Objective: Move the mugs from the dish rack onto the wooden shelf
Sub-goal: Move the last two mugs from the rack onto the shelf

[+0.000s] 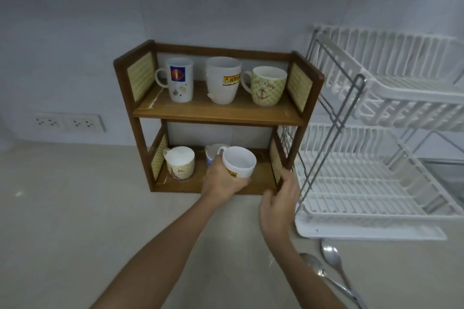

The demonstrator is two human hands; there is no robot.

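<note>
Left hand fingers clamped on white mug, right hand fingers apart at wooden shelf edge

White mug: upright, yellow label, held at lower tier's front.
Wooden shelf: two tiers, three mugs above, two below.
Dish rack: white, at shelf's 3 o'clock.

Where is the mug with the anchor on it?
The anchor mug stands upright at the right end of the wooden shelf's top tier, beside the tall white mug.

Dish rack right of shelf
</note>
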